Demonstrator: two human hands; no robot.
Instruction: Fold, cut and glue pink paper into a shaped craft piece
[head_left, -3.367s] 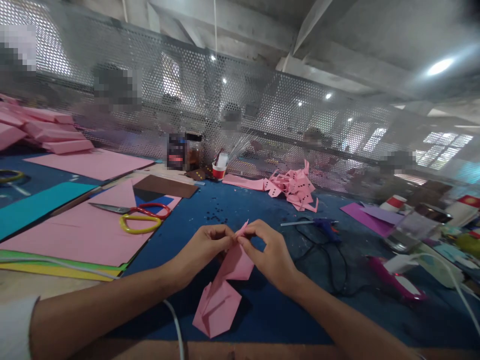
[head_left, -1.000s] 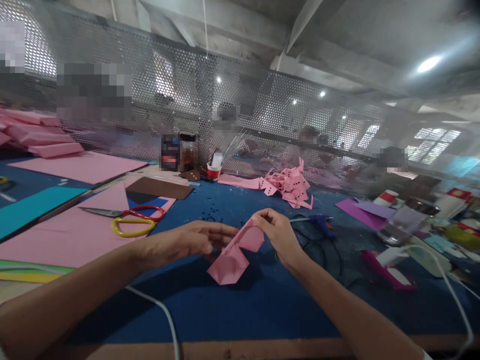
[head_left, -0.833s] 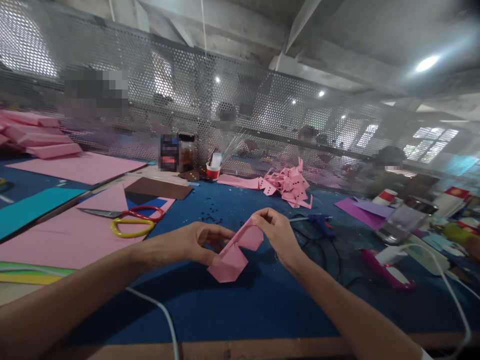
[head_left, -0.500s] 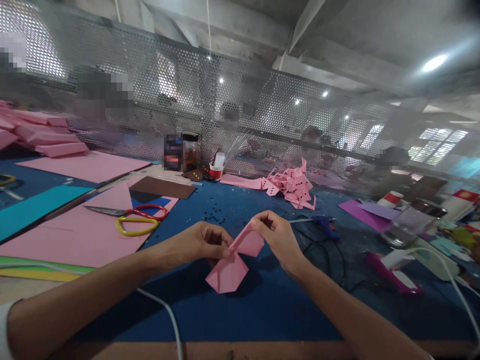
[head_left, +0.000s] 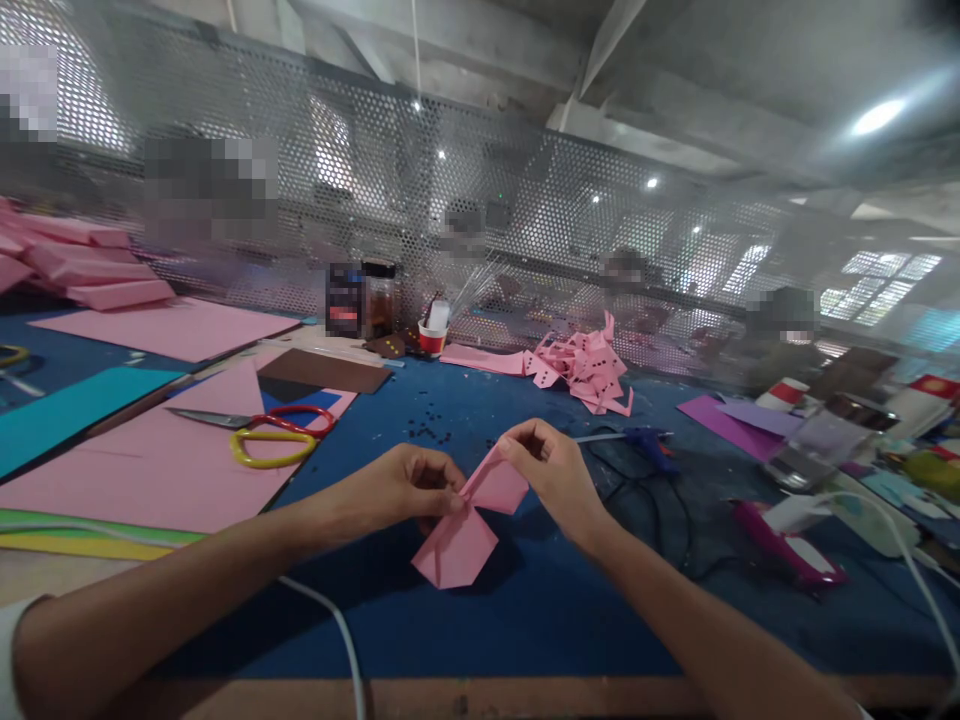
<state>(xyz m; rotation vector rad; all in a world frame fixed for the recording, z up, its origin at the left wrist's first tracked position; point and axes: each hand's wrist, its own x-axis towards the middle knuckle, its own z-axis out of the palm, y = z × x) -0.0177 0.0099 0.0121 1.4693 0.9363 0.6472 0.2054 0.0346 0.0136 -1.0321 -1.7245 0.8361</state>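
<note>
A folded pink paper piece (head_left: pixel 465 535) is held just above the blue table mat (head_left: pixel 525 620), in the middle of the view. My left hand (head_left: pixel 397 490) pinches it at its narrow middle, fingers curled closed. My right hand (head_left: pixel 551 475) grips the paper's upper right flap between thumb and fingers. The lower part of the paper hangs down toward the mat in a pointed shape.
Scissors with red and yellow handles (head_left: pixel 262 435) lie on large pink sheets (head_left: pixel 150 470) at left. Punched pink scraps (head_left: pixel 585 365) sit behind, a blue glue gun (head_left: pixel 645 445) and a pink one (head_left: pixel 787 545) with cables at right. Jars (head_left: pixel 364 300) stand by the perforated screen.
The long folded paper has been bent over into a shorter shape. My left hand went from open and flat beside it to pinching its middle; my right hand kept its grip.
</note>
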